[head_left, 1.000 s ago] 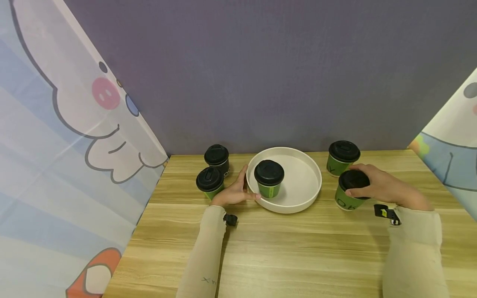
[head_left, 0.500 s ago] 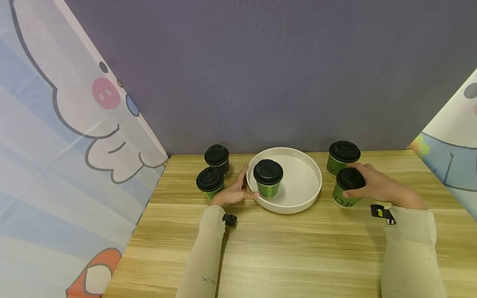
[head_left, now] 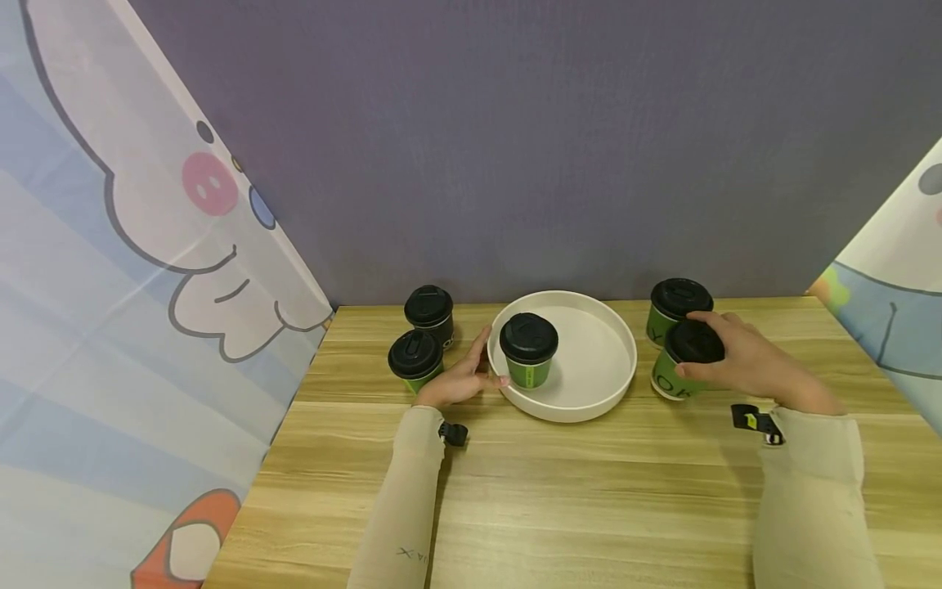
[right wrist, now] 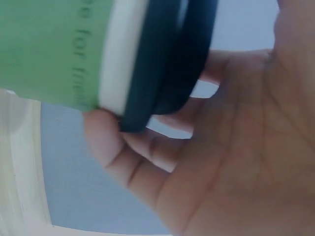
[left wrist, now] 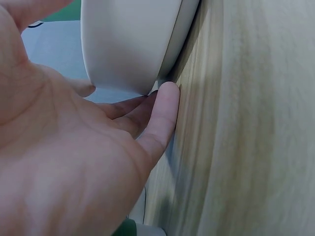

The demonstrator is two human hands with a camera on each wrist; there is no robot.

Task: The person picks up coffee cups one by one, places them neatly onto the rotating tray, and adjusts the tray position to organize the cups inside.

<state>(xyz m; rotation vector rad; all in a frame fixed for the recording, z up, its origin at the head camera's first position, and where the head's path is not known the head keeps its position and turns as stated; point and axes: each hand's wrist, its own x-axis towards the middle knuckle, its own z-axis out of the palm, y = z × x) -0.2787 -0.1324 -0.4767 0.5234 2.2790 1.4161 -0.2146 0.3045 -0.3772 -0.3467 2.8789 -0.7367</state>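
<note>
My right hand (head_left: 758, 364) grips a green paper cup (head_left: 673, 380) around its black lid. In the right wrist view the fingers curl round the lid and rim of this cup (right wrist: 54, 54). The cup leans a little in the head view, and its base looks raised off the table. My left hand (head_left: 459, 380) rests against the left side of a round white tray (head_left: 596, 356), thumb at the rim. Its fairly straight fingers (left wrist: 162, 115) touch the tray's outer wall (left wrist: 125, 44) in the left wrist view. Inside the tray stands a green paper cup (head_left: 528, 352) with a black lid.
Another green cup (head_left: 666, 315) stands just behind the gripped one. Left of the tray are a dark cup (head_left: 429, 315) and a green cup (head_left: 415, 360), close to my left hand. A grey panel (head_left: 530, 164) closes off the wooden table's (head_left: 589, 507) back edge.
My right hand has moved slightly left and away from me with the paper cup, which now tilts and sits higher. My left hand and the tray have hardly moved.
</note>
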